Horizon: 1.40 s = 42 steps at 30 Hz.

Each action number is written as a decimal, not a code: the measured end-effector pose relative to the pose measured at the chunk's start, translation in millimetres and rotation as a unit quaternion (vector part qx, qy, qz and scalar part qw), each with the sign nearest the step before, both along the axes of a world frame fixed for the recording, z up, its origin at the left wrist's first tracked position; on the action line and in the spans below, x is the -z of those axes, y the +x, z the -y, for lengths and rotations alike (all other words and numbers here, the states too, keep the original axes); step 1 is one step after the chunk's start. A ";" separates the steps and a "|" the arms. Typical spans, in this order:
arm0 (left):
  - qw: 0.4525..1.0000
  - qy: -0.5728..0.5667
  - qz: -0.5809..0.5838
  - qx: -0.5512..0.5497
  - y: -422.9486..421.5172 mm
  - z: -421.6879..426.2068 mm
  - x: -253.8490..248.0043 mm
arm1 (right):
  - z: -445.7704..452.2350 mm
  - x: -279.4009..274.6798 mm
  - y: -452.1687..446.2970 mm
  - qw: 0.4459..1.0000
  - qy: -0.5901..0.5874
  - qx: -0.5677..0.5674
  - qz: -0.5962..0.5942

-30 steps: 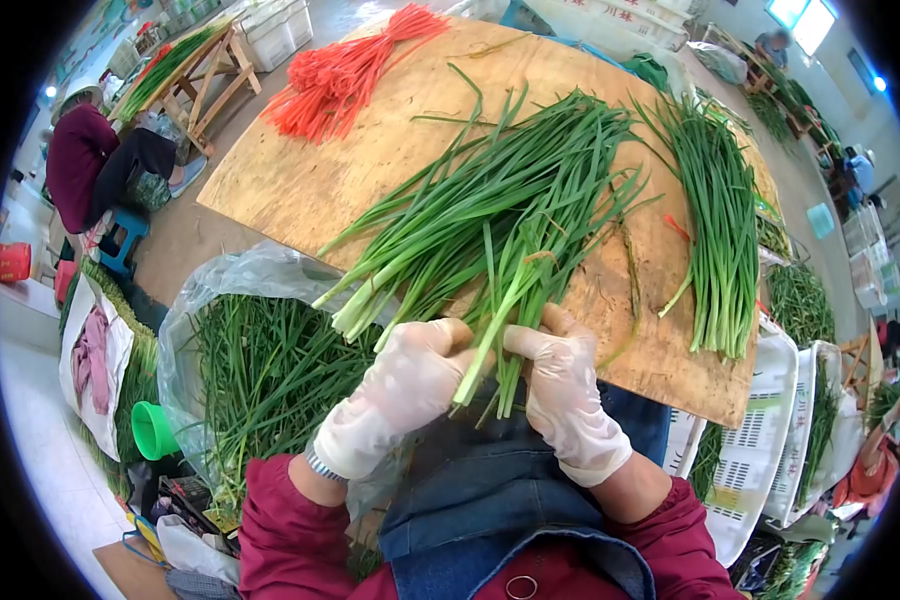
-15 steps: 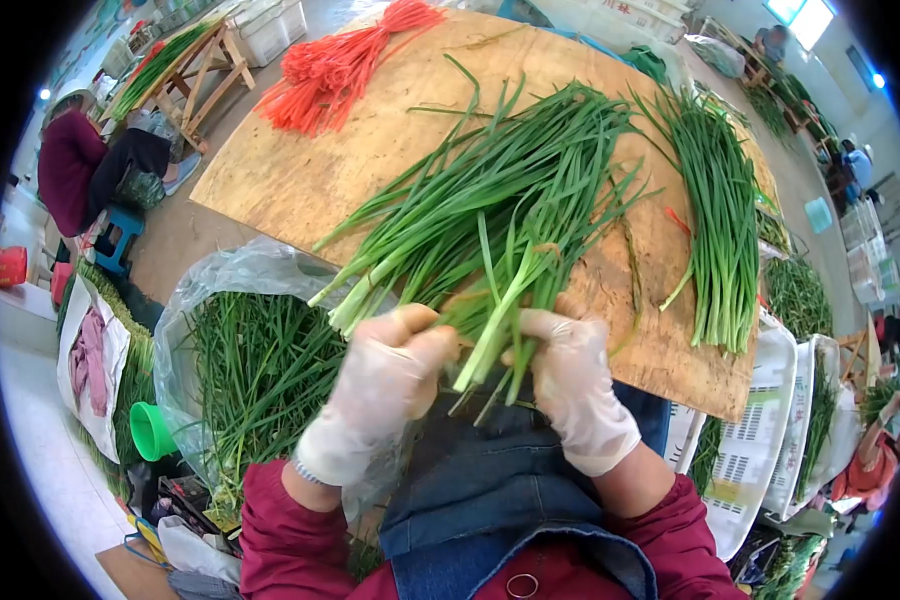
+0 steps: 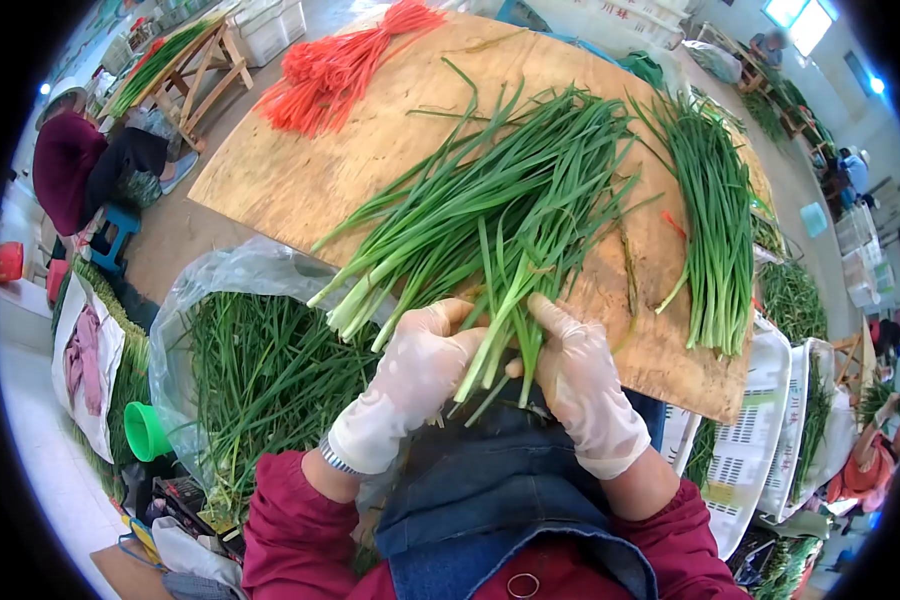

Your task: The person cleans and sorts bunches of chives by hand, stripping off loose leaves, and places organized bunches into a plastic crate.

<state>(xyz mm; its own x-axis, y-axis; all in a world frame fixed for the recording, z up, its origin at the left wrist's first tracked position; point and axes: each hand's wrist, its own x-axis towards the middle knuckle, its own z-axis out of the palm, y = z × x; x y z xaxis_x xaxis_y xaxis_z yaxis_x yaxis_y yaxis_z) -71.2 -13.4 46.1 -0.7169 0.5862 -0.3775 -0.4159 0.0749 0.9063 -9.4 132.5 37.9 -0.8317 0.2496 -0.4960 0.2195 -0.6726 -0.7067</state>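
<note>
Both of my hands wear pale translucent gloves and work at the near edge of the wooden board. My left hand [image 3: 417, 368] is closed, its thumb and fingers pinching the left side of a small bunch of garlic chives [image 3: 497, 345]. On the other side of those stems, my right hand [image 3: 582, 375] is closed too, thumb pressed against them. Their pale root ends point down toward my apron. Just beyond lies a large loose pile of garlic chives [image 3: 490, 200], white ends toward me. A separate neat bundle [image 3: 715, 230] rests at the board's right side.
Red ties [image 3: 345, 70] lie at the far left of the board [image 3: 260, 170]. A clear plastic bag [image 3: 185, 300] of greens stands left, beside a green cup [image 3: 147, 430]. White crates [image 3: 745, 465] stand right. A seated person [image 3: 70, 165] is at far left.
My left hand has shifted slightly right and up toward the stems. The stems between my hands have spread a little apart, and my right hand has turned slightly.
</note>
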 end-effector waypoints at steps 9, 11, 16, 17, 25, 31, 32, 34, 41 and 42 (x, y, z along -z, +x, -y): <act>0.859 -0.214 -0.464 0.027 16.3 -4.1 9.1 | 12.9 -8.7 9.5 0.998 0.013 -0.049 0.025; 0.837 -0.253 -0.483 0.034 13.2 2.0 -5.5 | 8.3 -15.2 11.3 0.998 -0.009 -0.054 0.034; 0.822 -0.201 -0.504 -0.175 -20.0 89.7 -32.2 | -21.0 -22.3 26.5 0.996 -0.088 -0.011 0.010; 0.868 -0.247 -0.374 -0.213 -12.5 120.5 -51.0 | -22.9 -24.6 27.7 0.999 -0.048 -0.018 0.015; 0.628 -0.632 -0.439 -0.113 30.4 220.2 8.7 | -22.1 -38.7 38.6 0.997 -0.056 -0.043 -0.019; 0.925 -0.093 -0.365 0.059 25.5 13.8 -19.9 | -24.1 -38.7 52.2 0.988 -0.137 -0.049 -0.059; 0.905 -0.082 -0.411 0.073 22.1 -8.3 -11.7 | -27.2 -38.9 55.4 0.985 -0.152 -0.051 -0.066; 0.910 -0.050 -0.388 0.136 11.0 -41.1 -4.2 | -31.7 -50.8 62.8 0.984 -0.152 -0.050 -0.079; 0.848 -0.116 -0.518 -0.005 1.8 -60.7 10.1 | -63.5 -70.9 86.4 0.943 -0.216 0.025 -0.251; 0.855 -0.113 -0.507 -0.019 -2.8 -55.0 8.7 | -75.5 -56.5 73.1 0.948 -0.234 -0.005 -0.215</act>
<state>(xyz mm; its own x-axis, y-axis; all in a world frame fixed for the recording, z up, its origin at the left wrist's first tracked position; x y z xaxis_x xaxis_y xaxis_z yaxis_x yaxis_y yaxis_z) -74.0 41.6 37.4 -0.7595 0.5493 0.3485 0.5679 0.2986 0.7670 63.7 208.1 94.4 -0.9833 0.0769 -0.1648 -0.0132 -0.9339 -0.3572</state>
